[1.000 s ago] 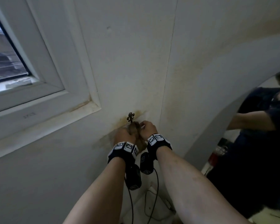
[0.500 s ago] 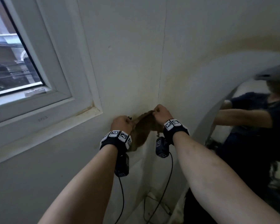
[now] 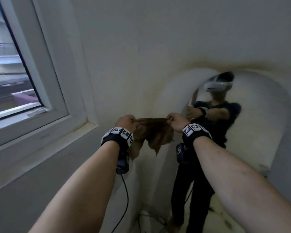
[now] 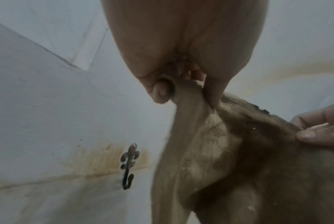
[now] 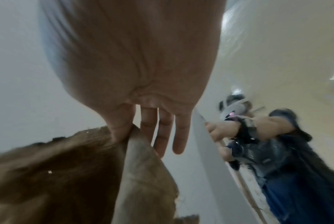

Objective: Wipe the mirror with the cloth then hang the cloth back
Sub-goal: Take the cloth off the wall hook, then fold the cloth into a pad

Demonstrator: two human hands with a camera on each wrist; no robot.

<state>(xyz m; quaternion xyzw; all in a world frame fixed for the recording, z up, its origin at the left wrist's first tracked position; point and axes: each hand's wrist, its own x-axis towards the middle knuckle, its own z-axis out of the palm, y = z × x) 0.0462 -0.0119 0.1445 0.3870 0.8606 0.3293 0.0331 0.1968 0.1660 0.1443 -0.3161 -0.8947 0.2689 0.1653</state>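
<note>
Fingers [image 4: 212,94] of the left hand [image 3: 125,123] are seen clenched onto one upper corner of the brown, limp, fuzzy cloth [image 3: 152,133], thumb against curled fingers; the right hand [image 3: 176,122] pinches the opposite corner between thumb and forefinger, its remaining three fingers [image 5: 162,133] extended loosely and clear of the fabric. Between the two hands the cloth is held stretched along its top edge in mid-air, with the remainder sagging in folds below, just in front of the wall corner and left of the arched wall mirror [image 3: 242,125]. It is off the small dark ornate metal hook [image 4: 128,166], which is recorded bare on the stained wall, near the cloth but apart from it. Judged from the drape, the cloth is light, soft and wholly without stiffness; it should conform to the glass only if bunched or backed by a flat palm. A corner grip suits spreading; a grip gathering the middle would be judged better for wiping. A ragged or frayed edge is possibly present at the top hem, though blur prevents certainty. For rehanging, a corner or a fold would need to be fed over the hook tip. Wiping is judged not yet begun.
</note>
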